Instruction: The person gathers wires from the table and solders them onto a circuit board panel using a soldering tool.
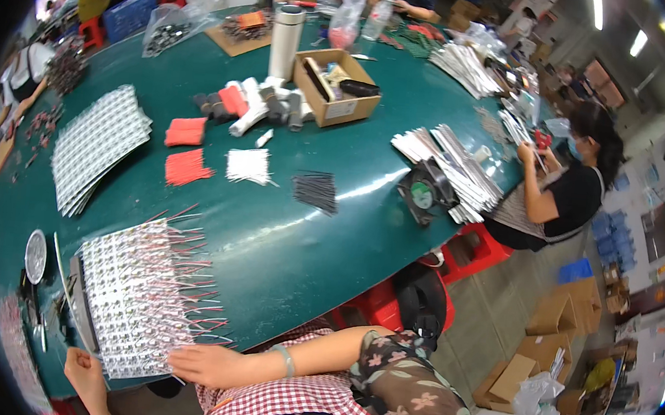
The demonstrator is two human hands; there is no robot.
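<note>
A white sheet of small circuit boards (123, 292) lies at the table's near left. Rows of thin red and white wires (199, 287) stick out past its right side. My right hand (208, 364) rests flat on the sheet's near right corner, fingers stretched out. Just off the near left corner, my left hand (86, 376) has its fingers pinched together; whatever they hold, if anything, is too small to make out. Along the sheet's left side runs a dark grey bar (81, 296), with a thin pale curved strip (62, 267) beside it.
Farther off lie a stack of white board sheets (100, 148), bundles of red wires (186, 167), white wires (249, 166) and black wires (316, 191). Behind them stand a cardboard box (342, 102) and a white flask (286, 41). A small fan (426, 190) sits near a co-worker (560, 184) at right.
</note>
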